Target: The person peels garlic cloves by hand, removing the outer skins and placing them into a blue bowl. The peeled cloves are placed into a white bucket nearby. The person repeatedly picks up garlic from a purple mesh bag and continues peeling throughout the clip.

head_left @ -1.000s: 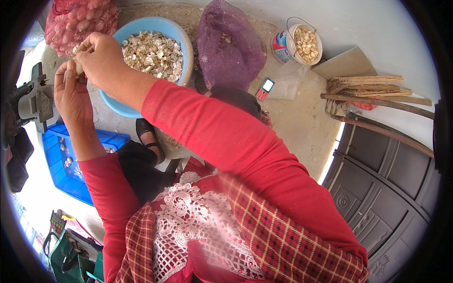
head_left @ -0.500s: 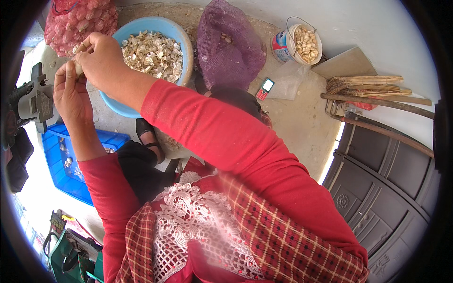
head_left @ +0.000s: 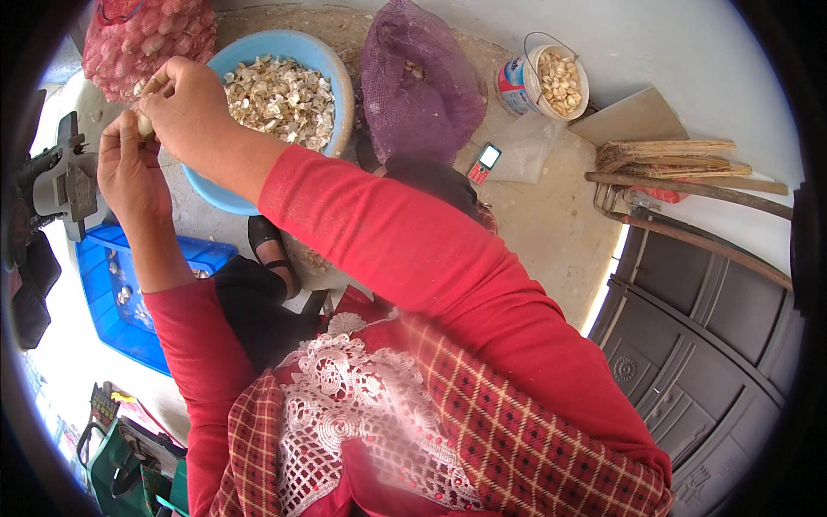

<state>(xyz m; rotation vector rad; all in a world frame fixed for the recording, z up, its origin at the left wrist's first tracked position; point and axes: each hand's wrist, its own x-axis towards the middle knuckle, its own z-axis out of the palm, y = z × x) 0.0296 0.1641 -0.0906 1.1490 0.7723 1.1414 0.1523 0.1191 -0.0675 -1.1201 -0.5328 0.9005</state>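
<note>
Two-handed fingertip pinch on a pale clove (head_left: 145, 126)
Your left hand (head_left: 133, 175) and right hand (head_left: 187, 102) grip it beside the light-blue basin (head_left: 214, 195); apply light, steady pressure.

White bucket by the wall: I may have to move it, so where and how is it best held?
Probably by the middle of its thin wire handle, from above: the arch appears to stand clear of the rim, leaving room to hook under. Keep the bucket level, as its open top shows pale pieces inside.
</note>
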